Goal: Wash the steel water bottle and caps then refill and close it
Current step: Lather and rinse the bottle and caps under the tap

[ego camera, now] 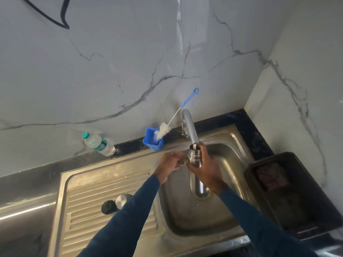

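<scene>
Bottle (195, 160), rigid polished steel, stands upright under the tap (191, 128) over the sink (185, 216). Right hand (206, 167) grip wraps its upper body; left hand (171, 163), at nine o'clock, curls loosely, contents unclear. Probably wet, slippery, gaining weight; hold below the threads.

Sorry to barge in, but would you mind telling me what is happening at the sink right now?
A person is holding the open steel bottle in the right hand under the tap, with water running into its mouth over the sink basin. The left hand is beside the bottle, near its neck. The two caps lie off on the drainboard, and the bottle brush stands in a blue cup.
</scene>
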The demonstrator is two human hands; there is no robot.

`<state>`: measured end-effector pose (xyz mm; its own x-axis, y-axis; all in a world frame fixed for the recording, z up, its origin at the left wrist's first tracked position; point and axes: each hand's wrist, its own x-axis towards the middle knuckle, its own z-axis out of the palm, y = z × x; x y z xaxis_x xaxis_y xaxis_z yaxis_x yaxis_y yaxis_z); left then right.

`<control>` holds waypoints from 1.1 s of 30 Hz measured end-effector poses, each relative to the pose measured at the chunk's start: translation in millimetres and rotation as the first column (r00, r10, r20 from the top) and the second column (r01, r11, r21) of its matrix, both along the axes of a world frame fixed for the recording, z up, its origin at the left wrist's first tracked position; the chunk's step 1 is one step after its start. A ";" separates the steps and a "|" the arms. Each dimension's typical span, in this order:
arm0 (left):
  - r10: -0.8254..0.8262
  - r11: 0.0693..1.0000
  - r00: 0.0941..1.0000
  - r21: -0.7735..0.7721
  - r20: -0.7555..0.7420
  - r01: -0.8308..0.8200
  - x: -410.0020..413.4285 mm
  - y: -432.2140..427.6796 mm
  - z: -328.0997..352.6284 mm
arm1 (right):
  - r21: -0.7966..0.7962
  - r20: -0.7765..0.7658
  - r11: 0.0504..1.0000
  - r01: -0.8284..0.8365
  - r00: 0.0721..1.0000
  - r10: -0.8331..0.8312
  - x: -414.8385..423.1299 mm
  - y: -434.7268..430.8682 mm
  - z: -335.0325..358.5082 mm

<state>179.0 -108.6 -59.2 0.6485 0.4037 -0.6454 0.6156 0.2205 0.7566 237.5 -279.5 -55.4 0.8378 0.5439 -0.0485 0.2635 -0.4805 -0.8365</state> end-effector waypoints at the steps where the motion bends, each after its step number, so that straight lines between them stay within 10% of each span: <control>1: 0.008 1.000 1.000 0.001 0.001 -0.008 0.7 -0.1 1.1 | 0.040 0.015 0.999 0.030 0.999 -0.031 -1.1 -0.3 1.0; 33: -0.022 1.000 0.988 0.009 0.155 0.020 4.7 -11.4 42.3 | 0.003 -0.010 0.995 -0.100 0.995 0.100 10.4 -0.6 9.8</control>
